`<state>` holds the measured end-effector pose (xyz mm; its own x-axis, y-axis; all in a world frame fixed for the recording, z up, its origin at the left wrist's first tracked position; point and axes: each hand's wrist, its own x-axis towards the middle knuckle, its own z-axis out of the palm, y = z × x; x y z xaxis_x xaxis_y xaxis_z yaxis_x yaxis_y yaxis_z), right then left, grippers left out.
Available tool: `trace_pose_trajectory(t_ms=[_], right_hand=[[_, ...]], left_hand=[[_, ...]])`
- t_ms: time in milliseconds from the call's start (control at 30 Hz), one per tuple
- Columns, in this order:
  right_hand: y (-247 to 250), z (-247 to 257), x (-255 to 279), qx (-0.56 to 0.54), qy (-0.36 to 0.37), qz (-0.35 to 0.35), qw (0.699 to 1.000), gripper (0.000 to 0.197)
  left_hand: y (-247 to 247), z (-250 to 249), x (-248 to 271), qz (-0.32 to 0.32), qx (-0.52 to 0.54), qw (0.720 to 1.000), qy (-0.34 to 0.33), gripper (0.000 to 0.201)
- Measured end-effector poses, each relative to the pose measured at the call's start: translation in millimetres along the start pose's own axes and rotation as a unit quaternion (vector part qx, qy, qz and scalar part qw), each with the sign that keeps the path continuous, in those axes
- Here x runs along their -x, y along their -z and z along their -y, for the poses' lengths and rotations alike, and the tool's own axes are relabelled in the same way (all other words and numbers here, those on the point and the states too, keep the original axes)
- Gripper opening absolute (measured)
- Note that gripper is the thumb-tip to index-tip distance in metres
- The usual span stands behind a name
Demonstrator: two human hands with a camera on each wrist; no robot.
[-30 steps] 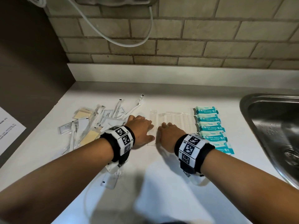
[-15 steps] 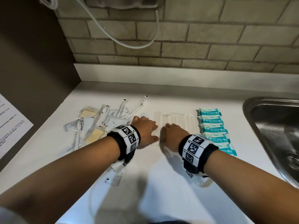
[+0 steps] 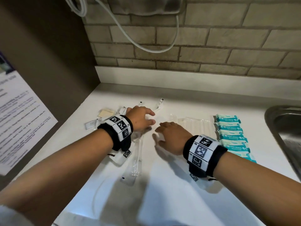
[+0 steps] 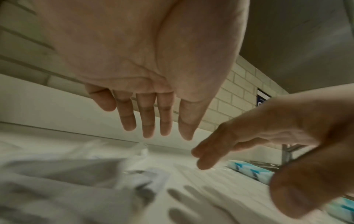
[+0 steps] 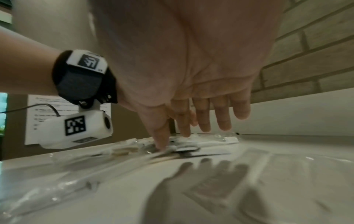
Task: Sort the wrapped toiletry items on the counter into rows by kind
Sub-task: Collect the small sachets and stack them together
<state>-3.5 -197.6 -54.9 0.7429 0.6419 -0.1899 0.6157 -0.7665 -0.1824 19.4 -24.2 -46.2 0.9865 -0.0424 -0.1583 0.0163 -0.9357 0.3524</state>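
On the white counter (image 3: 171, 185) a row of teal packets (image 3: 231, 136) lies at the right, and a row of clear wrapped items (image 3: 193, 126) lies just left of it. Mixed wrapped items (image 3: 105, 114) are heaped at the left. One long clear sachet (image 3: 136, 160) lies under my left wrist. My left hand (image 3: 146, 118) hovers over the heap's right edge, fingers straight (image 4: 147, 121), holding nothing. My right hand (image 3: 164, 129) hangs beside the clear row's left end, fingers spread (image 5: 203, 118), also holding nothing; its shadow falls on the counter.
A steel sink (image 3: 283, 128) opens at the far right. A brick wall (image 3: 211, 46) with a hanging white cable (image 3: 146, 46) backs the counter. A dark side panel with a printed sheet (image 3: 21, 115) closes off the left.
Both hands have left the clear row where they rested side by side. The left hand has gone left and back to the heap; the right has drawn slightly left.
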Motion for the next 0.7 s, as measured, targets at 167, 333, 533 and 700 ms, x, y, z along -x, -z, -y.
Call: trace_pose_trajectory(t_ms=[167, 333, 533, 700], right_hand=[[1.1, 41.3, -14.9, -0.019, 0.139, 0.044, 0.989, 0.046], [-12.9, 67.5, -28.5, 0.01, 0.2, 0.13, 0.971, 0.055], [-24.4, 62.9, -34.4, 0.012, 0.176, 0.166, 0.97, 0.047], [-27.7, 71.1, -43.4, 0.031, 0.166, 0.158, 0.973, 0.027]], left_hand=[[15.6, 46.8, 12.2, -0.01, 0.036, 0.998, 0.048, 0.038], [8.9, 60.8, 18.6, 0.088, 0.057, 0.994, 0.018, 0.064], [-3.0, 72.4, 17.7, 0.082, -0.061, 0.994, -0.026, 0.076], [-2.0, 85.7, 15.5, 0.025, -0.004, 1.0, 0.0, 0.067]])
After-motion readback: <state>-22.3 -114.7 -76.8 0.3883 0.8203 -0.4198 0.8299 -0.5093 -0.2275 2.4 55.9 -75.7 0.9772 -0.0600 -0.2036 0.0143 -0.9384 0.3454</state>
